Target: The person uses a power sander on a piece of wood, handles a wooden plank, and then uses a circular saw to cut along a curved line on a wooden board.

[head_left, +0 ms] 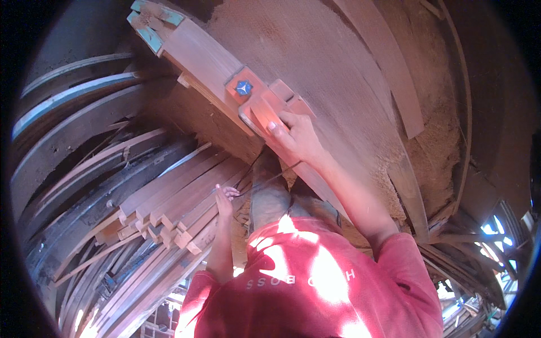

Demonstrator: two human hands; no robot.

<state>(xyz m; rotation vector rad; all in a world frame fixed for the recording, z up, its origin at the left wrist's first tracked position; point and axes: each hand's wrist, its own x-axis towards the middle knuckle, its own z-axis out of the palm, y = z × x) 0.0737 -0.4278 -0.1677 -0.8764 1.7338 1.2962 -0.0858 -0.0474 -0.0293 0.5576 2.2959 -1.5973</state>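
Note:
My right hand (298,137) is wrapped round the handle of an orange electric hand planer (261,108). A blue knob (243,88) sits at its front end. The planer rests on a long reddish-brown wooden board (200,50), which runs from the upper left down toward my body. Off to the left and lower, my left hand (227,193) is held with curled fingers round a thin dark power cord (270,173). The cord runs across in front of my legs toward the planer side.
Stacked wooden battens (169,214) lie at the left, near my left hand. Teal-painted wood pieces (160,22) stand at the board's far end. Sawdust (439,112) covers the surface at the right, where a curved plank (389,62) lies. More long timbers (84,107) fill the far left.

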